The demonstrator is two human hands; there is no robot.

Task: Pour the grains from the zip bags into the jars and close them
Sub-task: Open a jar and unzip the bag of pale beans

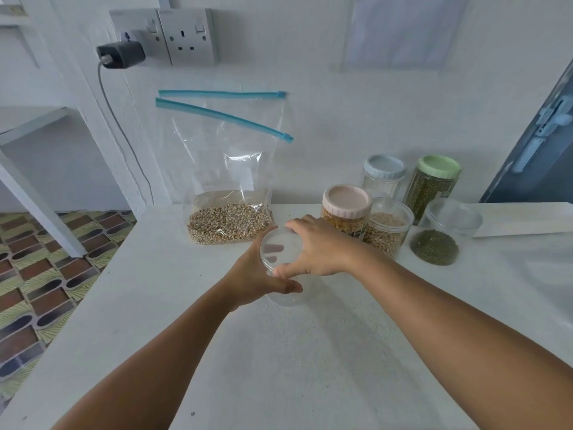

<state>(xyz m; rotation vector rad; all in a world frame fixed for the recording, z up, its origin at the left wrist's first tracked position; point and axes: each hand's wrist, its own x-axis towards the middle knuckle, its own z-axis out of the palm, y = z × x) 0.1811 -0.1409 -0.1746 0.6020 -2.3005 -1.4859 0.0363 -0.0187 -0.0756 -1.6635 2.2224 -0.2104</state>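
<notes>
White speckled tabletop [310, 352] fills the lower frame, with patterned brown-and-green floor tiles [40, 274] at the left edge. On the wall at upper left, a dark charger [121, 54] sits plugged into a white double socket [173, 35], its grey cable hanging down.

At centre stands 1 tall clear zip bag with a blue open seal [223, 156], holding pale round grains at its bottom. At right centre are 5 jars: 1 pink-lidded jar of yellow grains [346, 209], 1 blue-lidded clear jar [384, 175], 1 green-lidded jar of green grains [434, 184], 1 lidless clear jar of pale grains [389, 226] and 1 short clear jar with green grains at its bottom [446, 231].

A 6th, empty clear plastic jar [282, 268] lies between both hands just below the bag. The left hand [251, 280] curls round its body from the left; the right hand [313, 249] clasps its clear lid [280, 248] from the right, fingers wrapped over the rim.
</notes>
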